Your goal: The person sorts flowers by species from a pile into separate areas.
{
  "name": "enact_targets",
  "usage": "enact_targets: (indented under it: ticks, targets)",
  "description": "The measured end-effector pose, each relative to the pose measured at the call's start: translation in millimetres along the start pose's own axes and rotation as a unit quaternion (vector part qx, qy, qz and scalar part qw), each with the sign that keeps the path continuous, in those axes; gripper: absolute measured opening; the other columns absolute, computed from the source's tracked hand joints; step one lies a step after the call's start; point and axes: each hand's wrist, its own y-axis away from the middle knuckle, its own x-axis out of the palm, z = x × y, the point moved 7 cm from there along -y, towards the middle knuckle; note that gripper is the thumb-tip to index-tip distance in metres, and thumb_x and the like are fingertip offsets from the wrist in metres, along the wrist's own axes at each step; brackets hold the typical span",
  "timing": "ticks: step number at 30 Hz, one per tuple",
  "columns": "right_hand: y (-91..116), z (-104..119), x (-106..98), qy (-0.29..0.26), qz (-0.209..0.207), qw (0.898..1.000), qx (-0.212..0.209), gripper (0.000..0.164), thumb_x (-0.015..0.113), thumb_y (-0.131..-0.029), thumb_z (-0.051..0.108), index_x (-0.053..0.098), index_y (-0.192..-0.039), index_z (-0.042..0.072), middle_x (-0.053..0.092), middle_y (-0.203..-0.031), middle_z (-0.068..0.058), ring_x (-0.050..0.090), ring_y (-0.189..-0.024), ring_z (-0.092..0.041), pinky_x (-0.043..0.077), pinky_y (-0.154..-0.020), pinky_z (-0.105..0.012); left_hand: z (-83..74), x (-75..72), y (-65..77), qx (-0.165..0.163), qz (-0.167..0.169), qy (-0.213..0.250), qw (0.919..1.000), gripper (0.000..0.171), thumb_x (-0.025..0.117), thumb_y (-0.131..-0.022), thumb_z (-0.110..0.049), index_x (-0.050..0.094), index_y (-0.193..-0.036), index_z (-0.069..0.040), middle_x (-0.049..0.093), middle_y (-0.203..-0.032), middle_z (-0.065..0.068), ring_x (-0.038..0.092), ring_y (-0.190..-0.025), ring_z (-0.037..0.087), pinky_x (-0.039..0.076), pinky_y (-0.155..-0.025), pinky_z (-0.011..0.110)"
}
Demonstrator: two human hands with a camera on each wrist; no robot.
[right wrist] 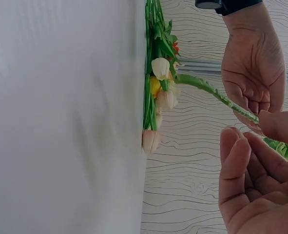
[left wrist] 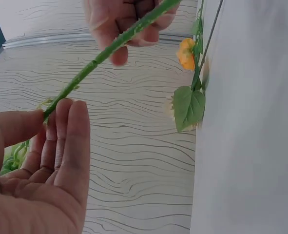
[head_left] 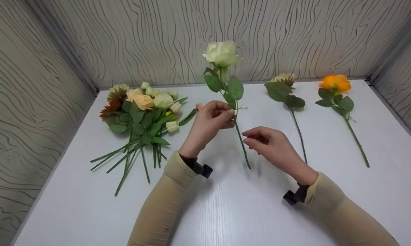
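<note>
A pale cream rose (head_left: 221, 54) stands nearly upright above the table, its bloom at the top and green leaves below. My left hand (head_left: 210, 119) pinches its green stem (left wrist: 97, 61) just under the leaves, between thumb and fingers. The lower stem hangs free, slanting down toward the right. Beside that lower part is my right hand (head_left: 273, 145), fingers loosely bent, with nothing visibly held. In the right wrist view the right hand (right wrist: 260, 187) shows a gap between thumb and fingers, and the stem passes close to it.
On the white table (head_left: 222, 218), a pile of mixed flowers (head_left: 140, 116) lies left, stems toward me. To the right lie a cream flower with a dark stem (head_left: 297, 126) and an orange flower (head_left: 336, 83). A patterned wall (head_left: 157, 37) stands behind.
</note>
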Motion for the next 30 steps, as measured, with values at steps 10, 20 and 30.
enact_targets:
  ticks: [10,20,30]
  targets:
    - [0,3,2,-0.035,-0.009,0.999,0.004,0.020,0.074,-0.097,0.024,0.074,-0.112,0.010,0.073,-0.095,-0.005,0.066,-0.082,-0.025,0.056,-0.067,-0.030,-1.0,14.2,5.1,0.019,0.008,0.007,0.9998,0.021,0.070,-0.099,-0.016,0.061,-0.113,-0.003,0.067,-0.101,0.014,0.072,-0.091,0.028,0.061,-0.083,0.038]
    - [0,-4,4,-0.044,-0.015,0.999,0.012,0.021,0.075,-0.097,0.024,0.074,-0.112,0.009,0.074,-0.098,-0.009,0.068,-0.085,-0.028,0.058,-0.071,-0.032,4.9,14.0,5.7,0.019,-0.005,0.017,0.9997,0.020,0.069,-0.100,-0.018,0.062,-0.113,-0.004,0.069,-0.103,0.013,0.072,-0.092,0.027,0.060,-0.084,0.038]
    - [-3,-8,-8,-0.025,-0.035,0.999,0.010,0.022,0.074,-0.097,0.025,0.074,-0.112,0.009,0.074,-0.097,-0.009,0.068,-0.080,-0.024,0.059,-0.072,-0.033,3.8,20.2,7.7,0.020,0.012,-0.029,0.9993,0.026,0.067,-0.102,-0.023,0.062,-0.121,-0.007,0.069,-0.106,0.008,0.071,-0.096,0.025,0.060,-0.086,0.035]
